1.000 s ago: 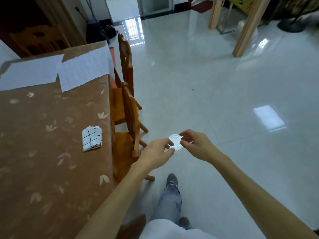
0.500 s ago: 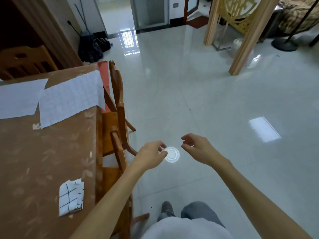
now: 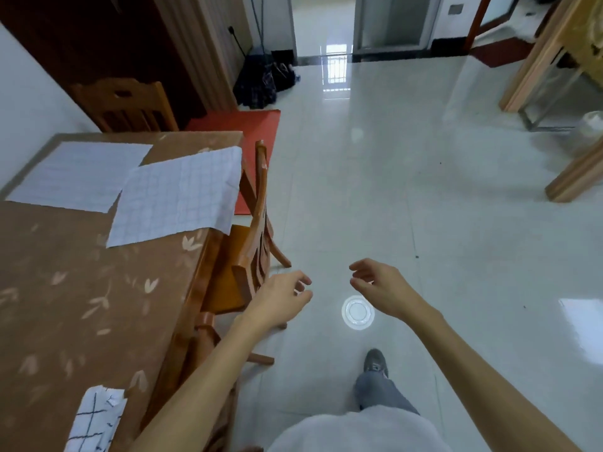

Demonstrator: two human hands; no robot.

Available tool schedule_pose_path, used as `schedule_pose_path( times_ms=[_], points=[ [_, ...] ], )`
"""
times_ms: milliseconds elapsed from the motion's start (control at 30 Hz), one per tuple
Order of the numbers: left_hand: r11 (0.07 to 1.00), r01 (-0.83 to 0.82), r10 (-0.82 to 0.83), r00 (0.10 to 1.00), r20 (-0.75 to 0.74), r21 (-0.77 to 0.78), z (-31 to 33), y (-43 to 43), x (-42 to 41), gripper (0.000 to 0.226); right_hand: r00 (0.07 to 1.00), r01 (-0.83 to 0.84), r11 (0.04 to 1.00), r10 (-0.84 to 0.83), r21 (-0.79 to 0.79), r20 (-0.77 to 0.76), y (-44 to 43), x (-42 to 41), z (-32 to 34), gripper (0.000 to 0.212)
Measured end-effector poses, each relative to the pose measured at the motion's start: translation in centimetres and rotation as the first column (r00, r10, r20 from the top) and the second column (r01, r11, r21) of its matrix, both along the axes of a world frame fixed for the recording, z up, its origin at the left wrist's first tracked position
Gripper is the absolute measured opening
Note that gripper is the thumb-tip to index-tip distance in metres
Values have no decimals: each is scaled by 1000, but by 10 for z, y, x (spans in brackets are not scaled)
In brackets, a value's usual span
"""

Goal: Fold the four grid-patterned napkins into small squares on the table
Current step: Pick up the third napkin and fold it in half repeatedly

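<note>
Two grid-patterned napkins lie spread flat at the far end of the brown table (image 3: 81, 305): one (image 3: 176, 197) hangs over the right edge, the other (image 3: 78, 176) is farther left. A folded napkin (image 3: 94, 419) sits near the table's front right corner. My left hand (image 3: 284, 298) hovers over the floor beside a chair, fingers loosely curled, holding nothing. Out to its right, my right hand (image 3: 375, 288) is likewise held in the air with relaxed fingers and nothing in it. Both hands are off the table.
Two wooden chairs (image 3: 251, 256) stand tucked along the table's right side, another (image 3: 127, 106) at the far end. A red mat (image 3: 254, 132) lies on the glossy tiled floor. A round lamp reflection (image 3: 358, 312) shows on the tiles. My foot (image 3: 375, 363) is on the floor.
The view has shifted forward along the table, so the folded napkin has slid to the lower left corner. My hands have drifted apart and stay empty.
</note>
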State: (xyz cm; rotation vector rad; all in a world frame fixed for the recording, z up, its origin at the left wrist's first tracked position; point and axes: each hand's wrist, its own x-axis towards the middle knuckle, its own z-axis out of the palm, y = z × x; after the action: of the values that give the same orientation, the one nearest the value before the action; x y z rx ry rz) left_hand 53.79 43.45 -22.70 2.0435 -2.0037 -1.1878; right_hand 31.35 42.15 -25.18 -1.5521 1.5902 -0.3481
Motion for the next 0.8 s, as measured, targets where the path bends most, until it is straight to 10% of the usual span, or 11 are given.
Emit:
schedule_pose_path(
  times_ms=[800],
  points=[
    [797,-558,535,830,-157,-233,44,-315,123,16,883,-470,872,466,-136,-62,-427,116,47,33]
  ],
)
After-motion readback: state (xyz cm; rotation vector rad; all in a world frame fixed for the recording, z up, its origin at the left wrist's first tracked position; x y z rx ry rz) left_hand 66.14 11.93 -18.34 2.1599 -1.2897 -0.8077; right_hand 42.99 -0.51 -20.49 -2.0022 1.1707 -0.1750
